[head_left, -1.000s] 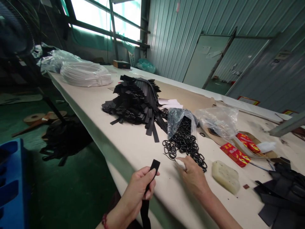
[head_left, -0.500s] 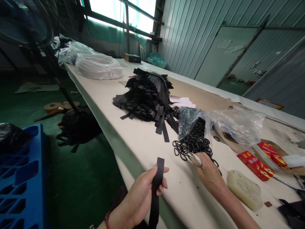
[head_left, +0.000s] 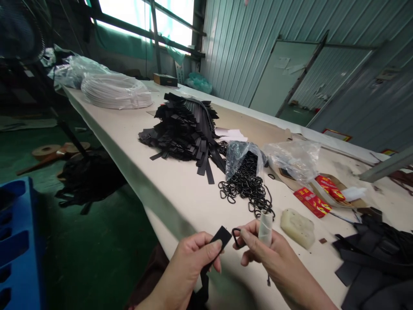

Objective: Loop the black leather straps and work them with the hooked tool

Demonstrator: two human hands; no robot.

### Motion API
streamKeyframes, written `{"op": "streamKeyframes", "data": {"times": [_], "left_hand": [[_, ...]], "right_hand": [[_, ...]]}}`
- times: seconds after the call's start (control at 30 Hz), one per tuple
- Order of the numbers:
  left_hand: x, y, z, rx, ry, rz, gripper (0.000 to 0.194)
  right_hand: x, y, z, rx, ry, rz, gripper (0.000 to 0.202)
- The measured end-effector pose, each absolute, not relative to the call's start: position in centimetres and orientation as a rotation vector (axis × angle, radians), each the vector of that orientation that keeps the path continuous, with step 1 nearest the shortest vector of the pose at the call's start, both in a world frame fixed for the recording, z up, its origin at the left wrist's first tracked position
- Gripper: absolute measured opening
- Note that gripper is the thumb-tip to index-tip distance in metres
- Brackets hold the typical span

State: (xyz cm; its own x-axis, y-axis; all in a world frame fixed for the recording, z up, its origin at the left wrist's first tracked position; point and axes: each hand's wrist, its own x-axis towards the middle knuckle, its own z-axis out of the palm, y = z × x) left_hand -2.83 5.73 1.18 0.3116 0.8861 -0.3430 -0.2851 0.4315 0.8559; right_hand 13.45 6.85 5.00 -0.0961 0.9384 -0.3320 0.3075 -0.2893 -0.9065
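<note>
My left hand (head_left: 198,254) pinches a black strap (head_left: 222,236) near its end, thumb on top; the rest of the strap hangs below the hand. In my right hand (head_left: 267,247) a black D-ring (head_left: 236,238) is held between thumb and fingertips, just right of the strap's end and apart from it. A pale wrapped tube (head_left: 265,228) also sits in the right hand, standing up between the fingers. Beyond the hands, a heap of black D-rings (head_left: 247,183) spills from a clear plastic bag (head_left: 240,157). Behind it lies a large pile of black straps (head_left: 185,129).
A yellowish block (head_left: 297,228) and red boxes (head_left: 312,202) lie to the right on the table (head_left: 174,193). More black straps (head_left: 380,258) are at the right edge. A white coil (head_left: 114,91) lies far left. A blue pallet (head_left: 19,241) stands on the floor.
My right hand has come back from the D-ring heap towards the strap, now with a D-ring in its fingers. My left hand has turned the strap's end towards it. The view has swung right.
</note>
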Motion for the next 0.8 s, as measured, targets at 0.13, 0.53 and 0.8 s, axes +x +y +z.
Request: {"op": "streamKeyframes", "data": {"times": [0.13, 0.53, 0.8], "left_hand": [[-2.0, 4.8, 1.5, 0.918, 1.017, 0.862, 0.032], [-0.7, 3.5, 2.6, 1.138, 1.069, 0.838, 0.024], [-1.4, 3.8, 0.9, 1.348, 1.364, 1.027, 0.018]], "right_hand": [[13.4, 5.6, 5.1, -1.63, -1.394, 1.346, 0.03], [14.1, 2.2, 4.1, -1.525, -1.532, 1.085, 0.02], [14.3, 2.5, 2.7, -1.229, -1.827, 0.699, 0.011]]}}
